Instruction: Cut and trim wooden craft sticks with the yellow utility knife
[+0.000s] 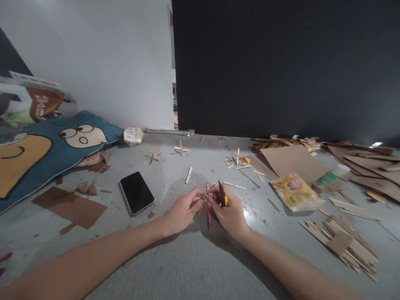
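My left hand (183,211) is closed in a pinch at the middle of the table, its fingertips meeting those of my right hand. What it pinches is small and thin, and I cannot make it out. My right hand (231,214) is closed around a yellow and black utility knife (224,199), whose dark end points up and away from me. A thin red stick (208,216) stands out below and above the fingertips, between the hands; which fingers touch it is unclear. A short wooden stick (188,175) lies just beyond my left hand.
Small crossed-stick pieces (181,148) lie at the back. A phone (136,192), brown cardboard (70,207) and a blue cushion (84,133) are on the left. Right stand a yellow tissue pack (296,192), a glue stick (331,176), wooden sticks (343,241) and cardboard sheets (368,164).
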`<state>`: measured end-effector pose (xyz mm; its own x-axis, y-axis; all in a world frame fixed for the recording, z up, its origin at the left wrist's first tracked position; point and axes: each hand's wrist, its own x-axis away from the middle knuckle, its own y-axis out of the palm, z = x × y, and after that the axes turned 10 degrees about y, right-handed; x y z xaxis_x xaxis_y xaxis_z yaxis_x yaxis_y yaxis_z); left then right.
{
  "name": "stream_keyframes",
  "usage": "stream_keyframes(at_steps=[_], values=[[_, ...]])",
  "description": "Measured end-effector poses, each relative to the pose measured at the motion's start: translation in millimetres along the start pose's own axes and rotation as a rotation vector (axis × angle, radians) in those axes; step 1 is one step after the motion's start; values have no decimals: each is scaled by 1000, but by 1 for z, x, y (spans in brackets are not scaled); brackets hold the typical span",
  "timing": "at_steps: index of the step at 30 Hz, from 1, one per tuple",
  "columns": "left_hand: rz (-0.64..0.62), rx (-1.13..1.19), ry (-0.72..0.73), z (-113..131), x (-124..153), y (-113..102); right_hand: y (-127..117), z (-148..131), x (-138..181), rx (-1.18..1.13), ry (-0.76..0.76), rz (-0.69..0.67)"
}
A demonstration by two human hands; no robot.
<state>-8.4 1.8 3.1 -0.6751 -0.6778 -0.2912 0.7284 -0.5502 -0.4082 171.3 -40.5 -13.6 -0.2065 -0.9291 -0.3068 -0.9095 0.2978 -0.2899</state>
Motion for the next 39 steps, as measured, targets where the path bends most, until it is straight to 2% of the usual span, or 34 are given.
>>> stream_keyframes(at_steps=[7, 19, 28, 35, 39], values=[[-3, 8, 9, 7, 2, -1, 1, -3, 1, 81, -126, 20], [-37, -37, 16, 7, 5, 0, 4, 2, 2, 83, -115, 15], [-26, -26, 36, 2, 8, 2, 2, 15, 5, 99, -130, -135], [100, 89, -21, 3, 5, 3, 1, 6, 2, 95, -157, -62], [199, 151, -78, -6, 2, 3, 1, 5, 0, 95, -80, -4]])
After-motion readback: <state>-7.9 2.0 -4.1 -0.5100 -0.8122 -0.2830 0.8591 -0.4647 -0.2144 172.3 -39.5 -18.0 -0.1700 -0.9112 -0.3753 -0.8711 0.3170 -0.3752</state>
